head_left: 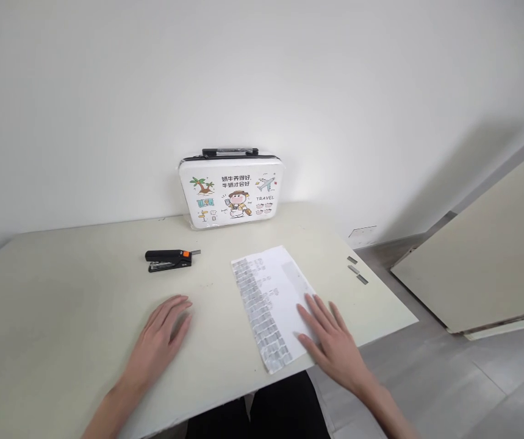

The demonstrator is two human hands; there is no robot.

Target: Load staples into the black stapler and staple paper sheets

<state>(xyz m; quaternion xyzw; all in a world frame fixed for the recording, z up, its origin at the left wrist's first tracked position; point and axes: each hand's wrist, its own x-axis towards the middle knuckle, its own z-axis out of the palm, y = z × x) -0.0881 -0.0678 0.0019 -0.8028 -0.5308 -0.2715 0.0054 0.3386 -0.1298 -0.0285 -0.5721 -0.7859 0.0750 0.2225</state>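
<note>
My right hand point(332, 338) lies with spread fingers on the right part of a sheet of paper point(289, 323), near its lower right edge. Grey printed or patterned bands run along the sheet's left side. My left hand point(163, 329) rests on the table left of the paper, fingers a little curved and apart, holding nothing. Beyond it lies a black stapler point(169, 259) with an orange part, on its side. A short grey strip sticks out of its right end.
A white case point(234, 192) with cartoon prints and a black handle leans against the wall at the back of the pale table point(83, 305). Several small staple strips point(354, 269) lie near the right edge. A large board point(485, 256) stands beyond the table on the right.
</note>
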